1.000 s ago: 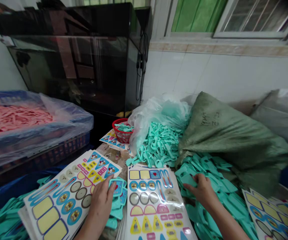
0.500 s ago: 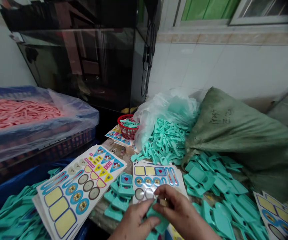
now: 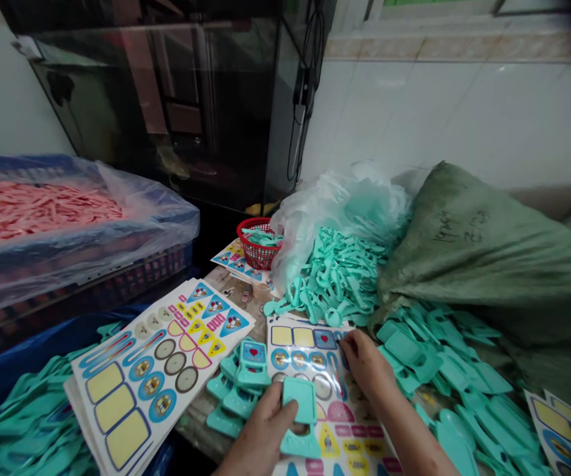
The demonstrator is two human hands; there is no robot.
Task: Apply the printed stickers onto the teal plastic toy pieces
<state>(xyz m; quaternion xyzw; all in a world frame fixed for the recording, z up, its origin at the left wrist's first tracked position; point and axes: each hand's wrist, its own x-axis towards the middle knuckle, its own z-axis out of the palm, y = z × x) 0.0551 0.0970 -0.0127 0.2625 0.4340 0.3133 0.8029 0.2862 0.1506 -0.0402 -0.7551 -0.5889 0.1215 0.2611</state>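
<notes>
Over the middle sticker sheet (image 3: 332, 446), a teal plastic piece (image 3: 299, 396) is held by the left hand (image 3: 256, 433), its left edge pinched with the thumb on top; the square panel is turned upward, apparently so that its bare face is left unobstructed. At the sheet's upper right edge, the right hand (image 3: 367, 363) is placed with fingers drawn closely together, perhaps for fine picking, beside a printed heart; whether anything is gripped cannot be told. Just left of the sheet, teal pieces (image 3: 253, 354) are stacked, the top one marked with a heart, probably to be kept apart from the loose pieces (image 3: 444, 370) spread right of the sheet. Beyond the sheet, small teal parts (image 3: 340, 271) are heaped. Farther left of the sheet, a second sticker stack (image 3: 166, 357) is laid, seemingly within reach.
</notes>
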